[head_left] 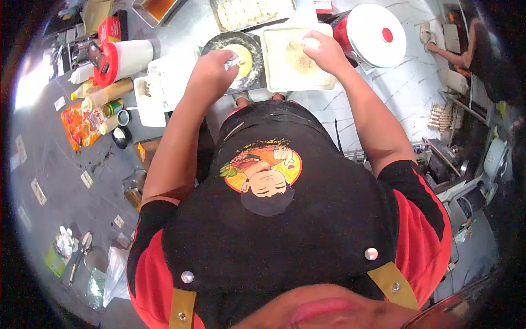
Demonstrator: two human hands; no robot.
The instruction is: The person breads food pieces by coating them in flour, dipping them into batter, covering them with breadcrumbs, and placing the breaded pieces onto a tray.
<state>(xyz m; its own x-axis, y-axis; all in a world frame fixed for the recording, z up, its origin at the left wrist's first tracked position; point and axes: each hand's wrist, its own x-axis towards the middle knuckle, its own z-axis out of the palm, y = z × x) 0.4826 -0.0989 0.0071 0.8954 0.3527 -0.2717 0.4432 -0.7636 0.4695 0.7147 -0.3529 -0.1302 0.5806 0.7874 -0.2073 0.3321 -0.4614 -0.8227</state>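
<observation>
My left hand (pixel 211 71) is closed over a dark round bowl (pixel 211 44) whose rim is smeared with white. Yellow liquid (pixel 244 61) shows in the bowl beside my fingers. A small whitish piece (pixel 232 62) pokes out of my left fingers; its kind is unclear. My right hand (pixel 327 52) is closed above a pale rectangular tray (pixel 271 77), where brownish crumbs or seasoning (pixel 298 59) lie spread on white. Something white shows at its fingertips, too small to name.
Behind the bowl sits a tray of pale rolled pieces (pixel 249 12). A red-and-white lidded bucket (pixel 372 35) stands right of the pale tray. On the left are a red-lidded container (pixel 129 59), squeeze bottles (pixel 104 96) and an orange packet (pixel 82 125). Another person's leg (pixel 452 55) shows far right.
</observation>
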